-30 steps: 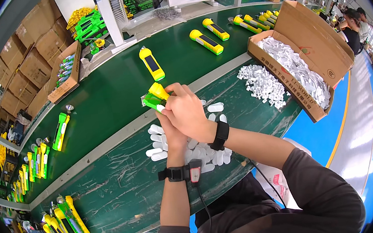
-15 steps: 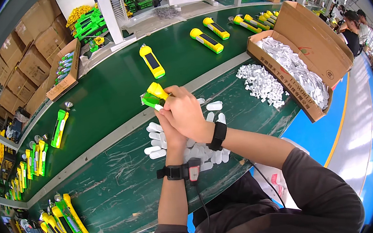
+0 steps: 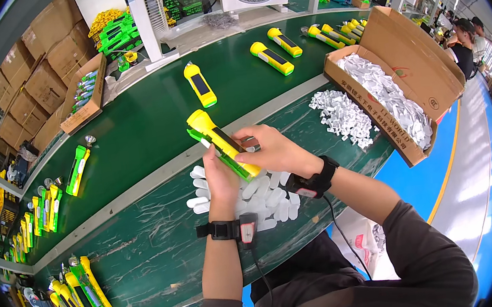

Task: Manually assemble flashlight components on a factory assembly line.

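A yellow and green flashlight [image 3: 215, 135] with a dark panel along its body is held slantwise between my hands, its wide yellow head pointing up and left. My left hand [image 3: 221, 179] grips it from the green side, thumb against the body. From the other side, my right hand [image 3: 276, 149] pinches the flashlight near its tail with thumb and fingers; some fingertips are hidden behind it. Below my hands, white oval plastic pieces [image 3: 273, 202] lie in a loose heap on the dark green work surface.
An open cardboard box [image 3: 374, 105] of white parts stands at the right, beside a heap of small white pieces [image 3: 342, 115]. Another flashlight [image 3: 200, 86] lies on the green conveyor belt [image 3: 140, 129]. Several flashlights [image 3: 83, 293] sit at the near left. A metal rail [image 3: 140, 186] borders the belt.
The flashlight has turned so its long body and dark panel now show. My right hand has moved right and down from over my left hand to the flashlight's tail end.
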A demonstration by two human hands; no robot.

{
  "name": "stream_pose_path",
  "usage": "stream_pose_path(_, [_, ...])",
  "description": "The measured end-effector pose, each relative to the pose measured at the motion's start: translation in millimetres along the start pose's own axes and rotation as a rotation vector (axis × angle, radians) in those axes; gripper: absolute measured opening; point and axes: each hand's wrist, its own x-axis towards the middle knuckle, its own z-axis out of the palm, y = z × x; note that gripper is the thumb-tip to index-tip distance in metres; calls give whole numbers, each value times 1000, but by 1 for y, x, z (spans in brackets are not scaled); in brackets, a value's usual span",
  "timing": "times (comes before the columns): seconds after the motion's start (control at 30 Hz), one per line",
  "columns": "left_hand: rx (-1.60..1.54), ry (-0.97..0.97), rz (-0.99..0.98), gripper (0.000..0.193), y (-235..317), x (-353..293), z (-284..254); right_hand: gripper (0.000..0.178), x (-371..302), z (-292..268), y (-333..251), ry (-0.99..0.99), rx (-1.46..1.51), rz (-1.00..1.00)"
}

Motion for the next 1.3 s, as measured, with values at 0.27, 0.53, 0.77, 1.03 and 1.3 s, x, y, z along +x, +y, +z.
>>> stream_pose_path(0.27, [350, 160, 163, 30, -5, -4, 4, 44, -7, 6, 1, -11, -112, -33])
stream_pose_path(0.53, [1, 55, 27, 41, 3, -6, 17, 35, -6, 10, -6, 107, -233, -35])
stream_pose_path(0.77, [118, 130, 97, 44, -3, -3, 5, 33, -8, 17, -14, 146, -351, -110])
stream_pose_path(1.03, [-78, 137, -2, 30, 1, -3, 9, 33, -6, 13, -12, 163, -142, -85])
stream_pose_path(1.3, [241, 268, 174, 27, -3, -6, 5, 34, -10, 21, -12, 154, -209, -98])
